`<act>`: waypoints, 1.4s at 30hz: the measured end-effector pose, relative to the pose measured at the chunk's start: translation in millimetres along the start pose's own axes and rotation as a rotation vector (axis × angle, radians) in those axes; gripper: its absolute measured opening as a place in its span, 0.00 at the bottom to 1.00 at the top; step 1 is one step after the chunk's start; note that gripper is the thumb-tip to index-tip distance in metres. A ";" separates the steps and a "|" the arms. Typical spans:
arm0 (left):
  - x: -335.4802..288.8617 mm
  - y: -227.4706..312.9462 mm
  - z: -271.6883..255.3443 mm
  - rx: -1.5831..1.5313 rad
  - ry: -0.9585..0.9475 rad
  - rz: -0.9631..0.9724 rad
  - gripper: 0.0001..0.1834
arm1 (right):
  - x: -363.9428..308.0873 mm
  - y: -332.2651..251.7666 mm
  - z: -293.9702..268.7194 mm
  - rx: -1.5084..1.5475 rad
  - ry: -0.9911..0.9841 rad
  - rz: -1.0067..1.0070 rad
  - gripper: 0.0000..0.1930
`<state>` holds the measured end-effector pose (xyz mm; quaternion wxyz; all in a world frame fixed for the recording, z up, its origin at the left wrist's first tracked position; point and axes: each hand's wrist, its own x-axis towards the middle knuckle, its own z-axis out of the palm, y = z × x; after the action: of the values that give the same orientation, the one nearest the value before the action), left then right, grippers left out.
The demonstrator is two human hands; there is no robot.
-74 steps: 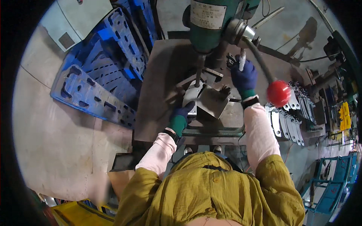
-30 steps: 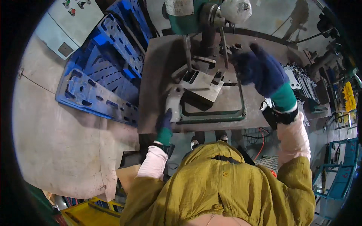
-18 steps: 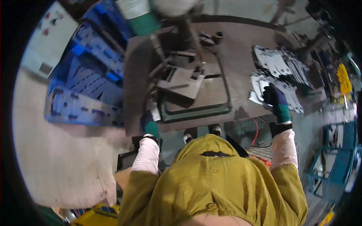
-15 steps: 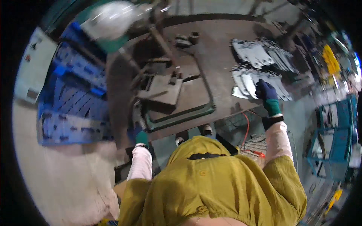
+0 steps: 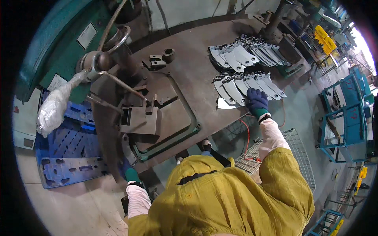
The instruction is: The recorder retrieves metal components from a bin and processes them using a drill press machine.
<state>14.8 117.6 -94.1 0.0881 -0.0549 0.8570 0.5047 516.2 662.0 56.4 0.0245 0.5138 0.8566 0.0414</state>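
My left hand, in a dark blue and green glove, is low at the bench's left front edge. Its fingers are partly in shadow and close round the lower end of a curved metal plate. My right hand, gloved alike, reaches to the nearer row of overlapping curved metal plates. There its bent fingers close over the near end of one plate; the fingertips are hidden. Behind this row lies a second batch of similar plates. Left of them, a steel block fixture sits on the machine's green-edged base.
A green press with a plastic-wrapped handle stands at left, above blue pallets. A slotted block and steel ring lie on the bench. Below right are a wire basket and red hose; blue carts stand beyond.
The view has swung, so bench and plates appear farther left, and the picture is sharper. My right hand stays at the nearer row, my left hand by the curved plate at the bench edge.
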 end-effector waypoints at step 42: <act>-119.7 175.0 26.9 -0.623 -0.691 -0.097 0.23 | -47.0 -349.4 -361.9 2.359 -1.490 -0.617 0.28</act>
<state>102.5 226.5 67.6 0.3710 0.0525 0.5816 0.7221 200.9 440.3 383.0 0.0347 -0.0688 0.2523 -0.9646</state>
